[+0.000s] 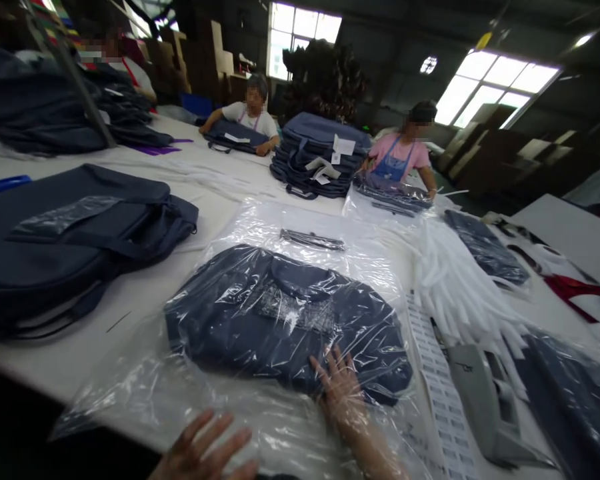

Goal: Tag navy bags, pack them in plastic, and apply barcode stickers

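A navy fabric bag [240, 333] lies flat in front of me inside a clear plastic bag [145, 393]. My right hand [343, 393] rests on the lower edge of the navy bag with its fingers spread. Glints of plastic cross that hand and wrist, so it seems to be under the film. Closer to me, my left hand [207, 450] is spread over the near end of the plastic, holding nothing. Whether it touches the film I cannot tell.
Left of me lies a larger navy bag [80, 240]. A grey tape dispenser [495, 400], a printed label strip [437, 387] and white strips [460, 273] are at the right. Across the table [220, 180], people work beside a stack of navy bags [320, 150].
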{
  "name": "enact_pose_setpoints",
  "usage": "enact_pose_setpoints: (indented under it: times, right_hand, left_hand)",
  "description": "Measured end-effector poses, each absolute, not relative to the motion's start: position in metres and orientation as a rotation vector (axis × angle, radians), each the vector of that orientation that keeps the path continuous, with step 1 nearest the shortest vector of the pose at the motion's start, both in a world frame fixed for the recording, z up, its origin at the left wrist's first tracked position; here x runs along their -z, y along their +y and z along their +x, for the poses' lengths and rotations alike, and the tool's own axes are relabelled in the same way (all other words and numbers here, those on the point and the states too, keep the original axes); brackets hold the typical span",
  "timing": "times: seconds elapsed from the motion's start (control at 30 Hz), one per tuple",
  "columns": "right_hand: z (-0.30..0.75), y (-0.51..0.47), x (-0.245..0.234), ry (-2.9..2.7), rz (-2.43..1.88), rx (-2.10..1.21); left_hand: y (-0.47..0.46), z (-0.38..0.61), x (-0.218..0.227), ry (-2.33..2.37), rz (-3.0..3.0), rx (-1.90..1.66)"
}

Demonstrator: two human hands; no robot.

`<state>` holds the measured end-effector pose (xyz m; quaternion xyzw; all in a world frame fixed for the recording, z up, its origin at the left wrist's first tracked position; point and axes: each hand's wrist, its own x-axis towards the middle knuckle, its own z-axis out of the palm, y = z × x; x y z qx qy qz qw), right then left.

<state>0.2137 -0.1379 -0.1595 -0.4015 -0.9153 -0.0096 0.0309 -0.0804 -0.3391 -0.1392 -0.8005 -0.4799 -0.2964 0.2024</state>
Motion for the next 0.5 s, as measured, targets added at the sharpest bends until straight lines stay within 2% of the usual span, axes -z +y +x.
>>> enact_pose_setpoints:
  times: [0.07,0.2,0.4,0.5]
  right_hand:
    - [0.215,-0.136,0.165,-2.818,-1.183,0.050]
    - [0.217,-0.130,0.179,-2.829,-1.124,0.053]
    - [0.211,-0.136,0.171,-2.760,-1.116,-0.094]
    - [0.211,-0.142,0.162,-2.723,-1.079,-0.126]
  left_hand:
    - [-0.300,-0.084,0.122,-1.379,-2.176,0.638]
    - [-0.237,-0.113,0.101,-1.212,-2.405,0.585]
    - [-0.256,-0.100,0.118,-1.260,-2.865,0.515]
    - [-0.253,-0.091,0.093,-1.081,-3.093,0.349]
